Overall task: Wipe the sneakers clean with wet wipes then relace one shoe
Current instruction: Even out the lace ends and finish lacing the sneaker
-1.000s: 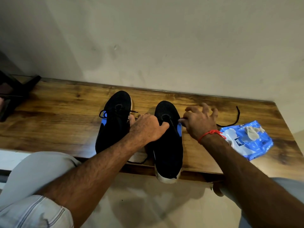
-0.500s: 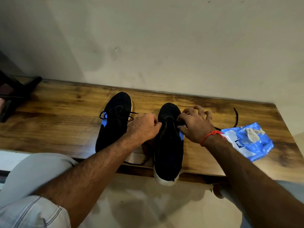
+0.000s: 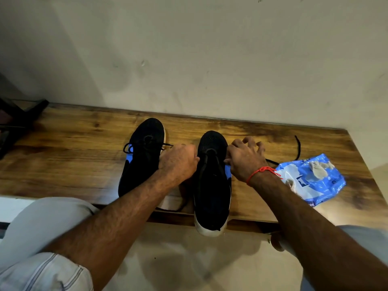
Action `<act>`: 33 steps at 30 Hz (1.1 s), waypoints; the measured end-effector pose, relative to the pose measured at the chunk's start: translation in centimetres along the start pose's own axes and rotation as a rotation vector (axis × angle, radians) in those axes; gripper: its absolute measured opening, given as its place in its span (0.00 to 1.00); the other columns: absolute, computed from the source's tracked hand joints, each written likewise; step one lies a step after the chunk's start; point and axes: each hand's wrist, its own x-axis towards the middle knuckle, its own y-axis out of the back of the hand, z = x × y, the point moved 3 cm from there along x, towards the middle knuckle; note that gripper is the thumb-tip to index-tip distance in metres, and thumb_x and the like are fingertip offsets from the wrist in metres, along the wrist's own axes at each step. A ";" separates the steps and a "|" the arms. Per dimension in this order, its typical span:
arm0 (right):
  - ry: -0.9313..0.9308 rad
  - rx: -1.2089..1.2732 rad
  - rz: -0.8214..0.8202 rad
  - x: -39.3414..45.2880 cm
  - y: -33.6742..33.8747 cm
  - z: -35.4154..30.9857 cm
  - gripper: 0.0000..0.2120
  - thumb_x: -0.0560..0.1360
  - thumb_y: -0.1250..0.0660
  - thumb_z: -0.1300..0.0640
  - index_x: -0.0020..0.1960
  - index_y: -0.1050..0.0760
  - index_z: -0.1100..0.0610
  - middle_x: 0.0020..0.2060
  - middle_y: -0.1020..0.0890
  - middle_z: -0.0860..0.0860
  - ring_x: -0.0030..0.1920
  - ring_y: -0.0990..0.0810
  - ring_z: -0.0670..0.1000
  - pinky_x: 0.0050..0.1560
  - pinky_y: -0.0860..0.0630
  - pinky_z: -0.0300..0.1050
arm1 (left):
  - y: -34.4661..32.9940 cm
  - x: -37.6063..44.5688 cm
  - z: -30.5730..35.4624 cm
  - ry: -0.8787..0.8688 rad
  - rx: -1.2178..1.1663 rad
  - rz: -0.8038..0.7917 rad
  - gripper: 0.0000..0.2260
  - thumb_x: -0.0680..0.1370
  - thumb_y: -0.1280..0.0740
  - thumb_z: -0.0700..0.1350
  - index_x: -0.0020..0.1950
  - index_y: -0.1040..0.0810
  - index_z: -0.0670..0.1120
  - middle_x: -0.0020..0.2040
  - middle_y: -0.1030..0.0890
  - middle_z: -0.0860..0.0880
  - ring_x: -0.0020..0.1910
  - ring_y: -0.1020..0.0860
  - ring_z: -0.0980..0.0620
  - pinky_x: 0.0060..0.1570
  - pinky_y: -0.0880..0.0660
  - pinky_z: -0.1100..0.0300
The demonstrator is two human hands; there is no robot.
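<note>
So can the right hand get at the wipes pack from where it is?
Probably yes: the right hand sits at the shoe, the wipes pack lies just beside its wrist on the bench, and nothing stands between them.

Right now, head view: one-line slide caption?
Both hands lacing the right black-and-blue sneaker on the wooden shelf, blue wet-wipe pack alongside.

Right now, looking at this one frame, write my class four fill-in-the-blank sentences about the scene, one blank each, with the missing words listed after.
1. Both hands work at the sneaker on the person's ____ side.
2. A red thread circles the wrist of the ____ hand.
3. A crumpled used wipe lies on the ____ wipes packet.
4. The laced sneaker stands beside the ____ hand on the wooden bench.

Missing words: right; right; blue; left
</note>
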 end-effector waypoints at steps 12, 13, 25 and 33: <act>0.196 0.107 -0.075 -0.3 0.8 -1.5 0.07 0.81 0.43 0.50 0.58 0.31 0.49 0.55 0.22 0.49 0.65 0.31 0.55 0.70 0.47 0.65 | -0.3 1.0 0.6 0.010 -0.369 -0.046 0.05 0.82 0.34 0.51 0.49 0.22 0.53 0.40 0.20 0.54 0.43 0.20 0.53 0.45 0.22 0.54; 0.181 0.129 -0.122 -0.2 1.0 -1.3 0.06 0.80 0.42 0.50 0.56 0.30 0.48 0.52 0.21 0.49 0.62 0.29 0.54 0.70 0.46 0.63 | -0.2 1.0 0.5 0.024 -0.386 -0.077 0.06 0.82 0.34 0.52 0.47 0.21 0.54 0.39 0.19 0.55 0.41 0.20 0.55 0.43 0.23 0.56; -0.135 0.773 -0.271 0.1 4.5 0.0 0.10 0.76 0.31 0.52 0.39 0.18 0.55 0.32 0.17 0.49 0.36 0.18 0.48 0.44 0.21 0.46 | 4.0 -0.8 1.5 0.188 -0.867 -0.247 0.11 0.85 0.39 0.40 0.55 0.17 0.38 0.43 0.17 0.47 0.34 0.22 0.59 0.32 0.27 0.69; -0.280 1.412 -0.253 1.5 14.0 0.6 0.13 0.75 0.28 0.48 0.45 0.17 0.59 0.33 0.20 0.51 0.32 0.23 0.51 0.39 0.27 0.46 | 14.5 -0.9 2.6 0.206 -1.057 -0.173 0.10 0.84 0.37 0.46 0.58 0.16 0.49 0.50 0.13 0.54 0.37 0.21 0.58 0.35 0.35 0.61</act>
